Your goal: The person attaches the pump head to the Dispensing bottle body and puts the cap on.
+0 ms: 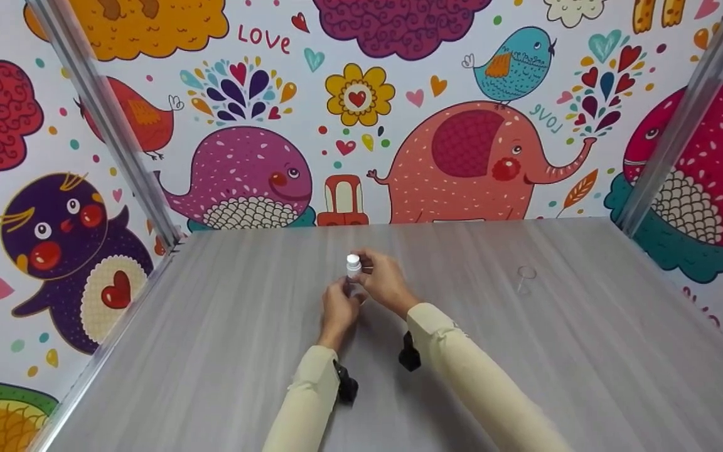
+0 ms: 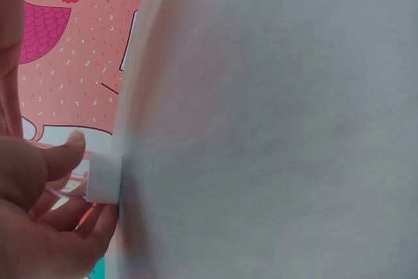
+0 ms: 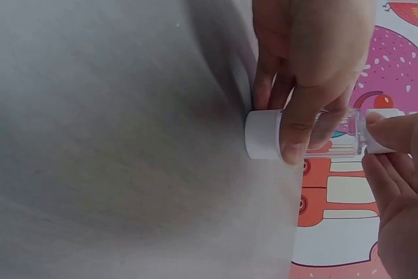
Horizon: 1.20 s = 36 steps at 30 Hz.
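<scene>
A small clear bottle stands upright on the table, its wide white base (image 3: 262,134) down and a white cap (image 1: 353,258) on top. Low on the clear body (image 3: 330,136), just above the base, my left hand (image 1: 339,309) curls its fingers and thumb round it. My right hand (image 1: 388,280) pinches the top cap (image 3: 381,122) between thumb and fingers. In the left wrist view, the white base (image 2: 104,178) shows beside the fingers of my left hand (image 2: 55,210), while part of my right hand (image 2: 9,57) is at the upper left edge.
A transparent object with a round rim (image 1: 526,271) is on the grey wood-look table (image 1: 242,351), right of my hands. Cartoon-printed walls (image 1: 361,157) stand at the back and sides, with metal posts (image 1: 110,119) at the corners.
</scene>
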Motion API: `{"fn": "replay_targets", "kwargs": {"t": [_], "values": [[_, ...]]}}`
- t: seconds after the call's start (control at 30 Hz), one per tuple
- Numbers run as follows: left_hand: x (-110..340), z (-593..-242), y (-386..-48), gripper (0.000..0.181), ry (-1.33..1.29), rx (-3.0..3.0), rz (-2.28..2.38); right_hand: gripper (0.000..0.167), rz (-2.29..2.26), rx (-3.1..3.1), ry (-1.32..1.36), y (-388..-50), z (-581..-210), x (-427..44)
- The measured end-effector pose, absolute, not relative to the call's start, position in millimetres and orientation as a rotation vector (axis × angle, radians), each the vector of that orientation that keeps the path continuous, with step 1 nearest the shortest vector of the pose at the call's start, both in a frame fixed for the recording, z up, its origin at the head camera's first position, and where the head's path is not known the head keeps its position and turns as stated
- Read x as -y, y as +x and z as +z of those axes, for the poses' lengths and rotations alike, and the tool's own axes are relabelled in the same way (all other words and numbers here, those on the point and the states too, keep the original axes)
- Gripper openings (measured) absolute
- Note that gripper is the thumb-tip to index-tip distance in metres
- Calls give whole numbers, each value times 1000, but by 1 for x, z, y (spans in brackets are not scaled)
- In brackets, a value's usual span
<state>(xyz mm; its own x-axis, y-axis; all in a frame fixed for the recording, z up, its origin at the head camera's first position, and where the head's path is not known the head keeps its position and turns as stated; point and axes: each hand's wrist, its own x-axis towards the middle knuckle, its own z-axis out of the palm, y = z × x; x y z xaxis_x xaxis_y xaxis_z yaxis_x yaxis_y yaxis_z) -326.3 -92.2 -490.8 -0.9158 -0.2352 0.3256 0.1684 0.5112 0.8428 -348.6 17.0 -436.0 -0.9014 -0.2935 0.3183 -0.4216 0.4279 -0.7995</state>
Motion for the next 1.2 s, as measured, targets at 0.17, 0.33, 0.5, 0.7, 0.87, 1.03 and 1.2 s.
{"fn": "replay_targets", "kwargs": {"t": [0.17, 0.33, 0.5, 0.7, 0.87, 1.03, 1.2], "values": [[93, -491, -327, 10, 46, 2361, -1357, 38, 1432, 2558, 619, -349, -436, -17], [92, -491, -327, 10, 35, 2345, -1372, 40, 1403, 2586, 589, -349, -436, -16], [92, -492, -328, 11, 24, 2325, -1392, 42, 1379, 2605, 557, -349, -439, -16], [92, -492, -327, 12, 57, 2318, -1456, 47, 1382, 2640, 522, -349, -442, -17], [92, -492, -326, 15, 74, 2324, -1482, 57, 1410, 2653, 512, -350, -441, -21], [93, -492, -325, 15, 36, 2326, -1454, 61, 1506, 2628, 546, -349, -436, -23], [93, -491, -325, 14, 13, 2332, -1400, 55, 1641, 2595, 564, -346, -430, -22]]}}
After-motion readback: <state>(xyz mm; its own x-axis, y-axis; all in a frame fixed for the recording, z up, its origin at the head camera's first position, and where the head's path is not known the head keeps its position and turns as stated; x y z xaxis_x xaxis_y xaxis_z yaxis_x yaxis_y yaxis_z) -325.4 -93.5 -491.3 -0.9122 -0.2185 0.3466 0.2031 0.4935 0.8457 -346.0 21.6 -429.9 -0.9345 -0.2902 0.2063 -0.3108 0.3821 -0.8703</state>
